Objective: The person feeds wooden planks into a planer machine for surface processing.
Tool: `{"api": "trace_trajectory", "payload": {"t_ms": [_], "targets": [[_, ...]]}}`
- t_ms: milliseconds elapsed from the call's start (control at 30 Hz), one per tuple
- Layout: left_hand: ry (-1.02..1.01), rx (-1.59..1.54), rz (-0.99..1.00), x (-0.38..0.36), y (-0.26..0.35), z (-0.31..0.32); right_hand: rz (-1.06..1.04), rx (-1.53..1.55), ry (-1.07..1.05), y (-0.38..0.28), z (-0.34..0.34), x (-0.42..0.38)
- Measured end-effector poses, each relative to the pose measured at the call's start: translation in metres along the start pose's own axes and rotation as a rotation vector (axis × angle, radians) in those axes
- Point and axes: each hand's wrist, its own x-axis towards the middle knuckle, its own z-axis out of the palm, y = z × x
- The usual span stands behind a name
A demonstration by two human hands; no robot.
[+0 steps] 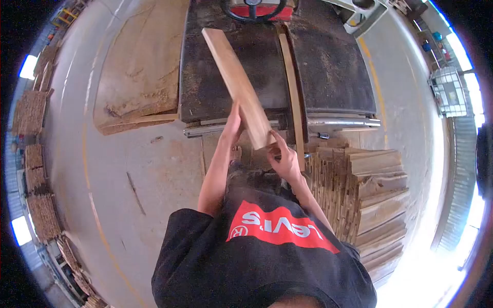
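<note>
A long, smooth wooden board (239, 87) is held up at a slant over the dark, dusty machine table (236, 66). My left hand (232, 124) presses against the board's left edge, its fingers partly hidden by the wood. At the near end, my right hand (283, 156) grips the right corner between thumb and fingers. Beside the board, a narrow wooden strip (292, 87) lies along the dark guide on the table and reaches past its front edge.
Stacked boards (380, 205) stand on the floor to the right. A sawdust-covered wooden sheet (138, 66) lies left of the table. A black handwheel (253, 10) is at the table's far side. A metal rail (339, 122) runs along the front edge.
</note>
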Motion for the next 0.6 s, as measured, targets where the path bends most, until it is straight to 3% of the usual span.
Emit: {"api": "trace_trajectory", "payload": {"t_ms": [67,167,200,300,333,367,433,467,600], "targets": [[0.220,0.507,-0.025,0.000,-0.020,0.003,0.051,0.018,-0.016,0.002,0.010,-0.010],[0.208,0.829,0.090,-0.036,-0.011,0.074,0.039,0.207,0.038,0.043,0.021,-0.023],[0.181,0.906,0.123,-0.045,-0.011,0.085,0.351,0.434,0.012,0.016,0.012,-0.019],[0.193,1.379,0.484,-0.034,-0.047,0.068,0.580,0.877,0.016,0.061,0.022,-0.023],[0.158,1.307,0.252,-0.031,-0.050,0.069,0.527,0.884,-0.001,0.088,0.034,-0.027],[0.161,1.367,0.283,-0.028,-0.054,0.069,0.474,0.893,-0.017,0.115,0.046,-0.032],[0.170,1.483,0.352,-0.018,-0.058,0.070,0.624,1.106,0.027,0.081,0.031,-0.013],[0.179,1.571,0.341,-0.014,-0.055,0.071,0.575,1.052,-0.018,0.076,0.027,-0.006],[0.198,1.702,0.380,0.006,-0.035,0.077,0.767,0.908,0.163,0.048,0.037,0.023]]}}
